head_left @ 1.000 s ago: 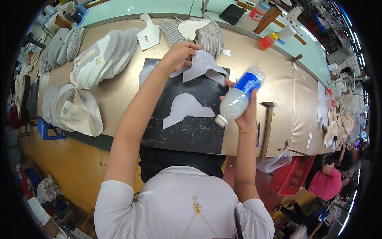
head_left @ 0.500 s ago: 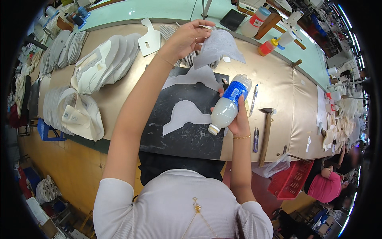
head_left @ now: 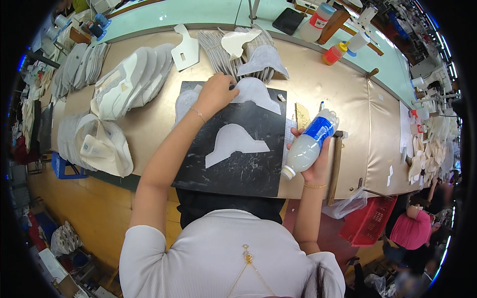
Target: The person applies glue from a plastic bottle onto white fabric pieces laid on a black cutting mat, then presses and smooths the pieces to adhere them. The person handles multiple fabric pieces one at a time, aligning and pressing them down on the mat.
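Observation:
My left hand (head_left: 216, 93) reaches over the far part of a black board (head_left: 238, 174), its fingers curled and closed at the left edge of a curved grey-white shoe piece (head_left: 257, 94). A similar piece (head_left: 233, 141) lies flat nearer me on the board, and another (head_left: 186, 105) rests at the board's left edge, partly behind my forearm. My right hand (head_left: 318, 169) grips a plastic bottle (head_left: 304, 149) with a blue label and cloudy whitish liquid inside. The bottle is tilted, its white cap pointing down and left, just right of the board.
Beyond the board, a curved piece (head_left: 263, 59) lies over stacked grey pieces (head_left: 216, 52). Stacks of pale shoe parts (head_left: 129, 82) stand at left. A hammer (head_left: 335, 169) lies at right, near a red basket (head_left: 367, 221). A glue bottle (head_left: 334, 53) and dark phone (head_left: 288, 20) are farther back.
My left hand has let go of the raised piece, which now lies over the stack, and has come down to the board. My right hand and the bottle have shifted right and slightly nearer.

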Action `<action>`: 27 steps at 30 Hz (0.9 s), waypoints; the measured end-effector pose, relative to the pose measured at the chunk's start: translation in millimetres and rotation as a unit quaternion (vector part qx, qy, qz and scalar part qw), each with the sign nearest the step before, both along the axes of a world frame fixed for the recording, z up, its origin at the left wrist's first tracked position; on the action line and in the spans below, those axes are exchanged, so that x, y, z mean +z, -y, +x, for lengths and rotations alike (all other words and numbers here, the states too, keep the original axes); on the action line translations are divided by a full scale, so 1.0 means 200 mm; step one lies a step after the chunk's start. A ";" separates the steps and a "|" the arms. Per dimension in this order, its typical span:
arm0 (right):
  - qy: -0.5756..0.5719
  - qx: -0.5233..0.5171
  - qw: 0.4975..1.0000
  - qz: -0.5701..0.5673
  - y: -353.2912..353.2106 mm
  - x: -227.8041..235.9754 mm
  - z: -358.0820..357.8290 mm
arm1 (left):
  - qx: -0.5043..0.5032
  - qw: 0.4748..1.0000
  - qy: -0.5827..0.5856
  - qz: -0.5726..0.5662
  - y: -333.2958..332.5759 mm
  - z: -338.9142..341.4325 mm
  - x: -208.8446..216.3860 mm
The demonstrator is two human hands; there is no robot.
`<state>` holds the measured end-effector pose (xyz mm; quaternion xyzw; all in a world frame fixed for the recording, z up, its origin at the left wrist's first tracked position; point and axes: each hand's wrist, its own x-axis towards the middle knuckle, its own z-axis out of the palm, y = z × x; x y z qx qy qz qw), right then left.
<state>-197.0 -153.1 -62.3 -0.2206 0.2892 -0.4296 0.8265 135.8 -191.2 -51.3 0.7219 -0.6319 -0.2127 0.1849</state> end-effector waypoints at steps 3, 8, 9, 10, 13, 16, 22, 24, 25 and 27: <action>-0.005 -0.017 1.000 0.006 -0.01 0.04 0.02 | 0.055 0.995 0.061 -0.061 -0.02 -0.07 -0.08; -0.023 -0.050 0.999 -0.001 -0.08 0.09 0.01 | 0.078 0.992 0.040 -0.094 0.00 -0.16 -0.09; -0.026 -0.059 0.998 -0.002 -0.09 0.10 0.01 | 0.069 0.993 0.018 -0.091 0.01 -0.16 -0.07; -0.029 -0.067 0.997 -0.003 -0.10 0.11 0.00 | 0.062 0.994 -0.004 -0.087 -0.01 -0.17 -0.06; -0.073 -0.088 0.992 -0.055 -0.12 0.15 -0.05 | 0.023 0.986 -0.148 -0.075 -0.10 -0.23 0.10; -0.073 -0.113 0.988 -0.083 -0.12 0.17 -0.13 | -0.008 0.951 -0.307 -0.047 -0.29 -0.25 0.32; -0.082 -0.174 0.972 -0.133 -0.12 0.23 -0.20 | 0.120 0.837 -0.532 0.041 -0.75 -0.26 0.25; -0.125 -0.159 0.970 -0.134 -0.13 0.24 -0.16 | 0.164 0.903 -0.396 -0.031 -0.86 -0.29 0.06; -0.138 -0.142 0.970 -0.138 -0.14 0.23 -0.14 | 0.175 0.927 -0.331 -0.010 -0.90 -0.28 0.01; -0.180 -0.155 0.958 -0.161 -0.17 0.22 -0.02 | 0.196 0.960 -0.195 0.036 -0.95 -0.28 0.00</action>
